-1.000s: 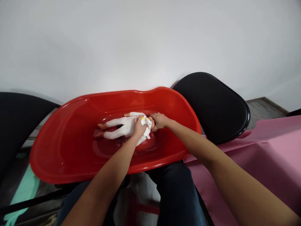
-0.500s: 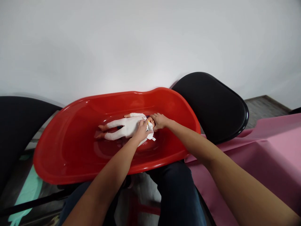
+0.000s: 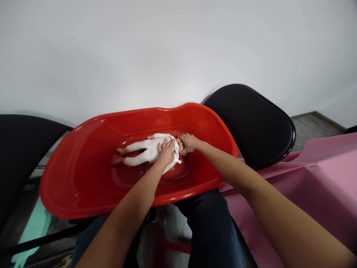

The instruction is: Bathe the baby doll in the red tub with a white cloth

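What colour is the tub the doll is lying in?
The plastic tub is a plain, glossy red, shown best in the head view.

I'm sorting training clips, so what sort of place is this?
Probably a baby-care practice room: a baby doll in a white sleepsuit lies in a red plastic baby bathtub, with pink sheeting alongside.

A plain white wall (image 3: pixel 178 48) is filling the upper view, with soft, even light falling across it. Dark padded chair seats (image 3: pixel 248 126) are standing on both sides, a pink cloth (image 3: pixel 320 167) is draping down at right, and a grey floor (image 3: pixel 315 124) is showing beyond.
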A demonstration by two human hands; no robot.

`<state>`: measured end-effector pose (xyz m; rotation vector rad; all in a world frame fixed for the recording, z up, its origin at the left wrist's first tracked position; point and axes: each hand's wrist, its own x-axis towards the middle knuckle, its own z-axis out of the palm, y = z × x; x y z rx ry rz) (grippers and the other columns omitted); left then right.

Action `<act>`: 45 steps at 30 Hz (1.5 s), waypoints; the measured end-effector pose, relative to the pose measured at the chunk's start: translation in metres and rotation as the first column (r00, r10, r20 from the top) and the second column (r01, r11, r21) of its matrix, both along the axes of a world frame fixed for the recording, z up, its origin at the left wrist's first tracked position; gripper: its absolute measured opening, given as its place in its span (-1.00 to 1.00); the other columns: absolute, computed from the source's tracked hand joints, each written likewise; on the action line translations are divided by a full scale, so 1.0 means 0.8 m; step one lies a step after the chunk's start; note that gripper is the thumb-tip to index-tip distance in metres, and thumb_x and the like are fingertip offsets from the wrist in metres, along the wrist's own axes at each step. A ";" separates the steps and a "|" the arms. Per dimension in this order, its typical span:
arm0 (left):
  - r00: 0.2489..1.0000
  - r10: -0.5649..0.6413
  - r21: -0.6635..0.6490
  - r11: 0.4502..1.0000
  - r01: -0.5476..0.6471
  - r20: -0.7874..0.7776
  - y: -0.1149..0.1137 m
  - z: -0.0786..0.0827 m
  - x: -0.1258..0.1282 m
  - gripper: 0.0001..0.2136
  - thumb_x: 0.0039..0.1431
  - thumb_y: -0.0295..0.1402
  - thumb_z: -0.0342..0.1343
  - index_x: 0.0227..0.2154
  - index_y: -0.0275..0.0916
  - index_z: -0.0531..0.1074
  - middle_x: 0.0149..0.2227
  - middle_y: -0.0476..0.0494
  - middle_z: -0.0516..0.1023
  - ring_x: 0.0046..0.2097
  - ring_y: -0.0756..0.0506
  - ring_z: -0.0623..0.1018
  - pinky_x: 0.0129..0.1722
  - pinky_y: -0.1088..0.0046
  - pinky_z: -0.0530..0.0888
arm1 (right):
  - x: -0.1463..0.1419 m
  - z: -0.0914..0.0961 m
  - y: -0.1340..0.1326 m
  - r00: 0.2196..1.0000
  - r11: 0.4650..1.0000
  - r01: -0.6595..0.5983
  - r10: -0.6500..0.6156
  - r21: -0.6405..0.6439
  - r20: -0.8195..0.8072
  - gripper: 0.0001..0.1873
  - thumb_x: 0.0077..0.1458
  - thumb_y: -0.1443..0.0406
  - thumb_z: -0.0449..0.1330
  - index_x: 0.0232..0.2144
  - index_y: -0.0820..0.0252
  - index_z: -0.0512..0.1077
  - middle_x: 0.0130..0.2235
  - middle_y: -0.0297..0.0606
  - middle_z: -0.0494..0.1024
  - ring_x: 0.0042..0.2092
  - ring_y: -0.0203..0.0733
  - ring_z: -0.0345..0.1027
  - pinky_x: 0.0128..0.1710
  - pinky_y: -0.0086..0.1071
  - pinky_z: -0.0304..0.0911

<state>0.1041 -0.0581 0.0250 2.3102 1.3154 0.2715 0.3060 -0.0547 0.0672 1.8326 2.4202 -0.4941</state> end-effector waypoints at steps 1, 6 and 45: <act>1.000 0.007 -0.008 1.000 -0.008 -0.030 -0.001 0.002 0.000 -0.27 0.31 -0.50 0.08 0.52 -0.09 0.11 0.55 -0.15 0.10 0.57 -0.29 -0.07 0.49 -0.19 -0.21 | 0.000 0.000 0.001 1.000 1.000 -0.006 0.006 -0.001 0.004 0.01 -0.16 -0.01 0.52 0.29 0.20 0.34 0.24 0.07 0.44 0.21 0.26 0.32 0.18 -0.03 0.30; 0.997 0.027 0.026 0.999 -0.026 -0.068 -0.003 0.008 0.002 -0.37 0.32 -0.46 0.14 0.44 -0.19 0.26 0.46 -0.28 0.29 0.47 -0.32 0.18 0.42 0.04 0.14 | 0.002 -0.002 0.002 1.000 1.000 -0.019 0.020 -0.005 0.020 0.02 -0.16 -0.06 0.51 0.29 0.17 0.34 0.25 0.06 0.43 0.26 0.31 0.28 0.21 0.02 0.30; 0.907 0.278 0.142 0.931 -0.335 0.317 0.023 0.015 -0.030 -0.47 0.22 -0.52 0.27 0.25 -0.11 0.49 0.27 -0.30 0.36 0.27 -0.28 0.42 0.33 0.15 0.36 | -0.001 0.007 -0.001 0.999 0.999 0.029 -0.028 -0.032 0.040 0.02 -0.15 -0.05 0.51 0.29 0.21 0.32 0.23 0.07 0.44 0.20 0.21 0.32 0.17 -0.19 0.24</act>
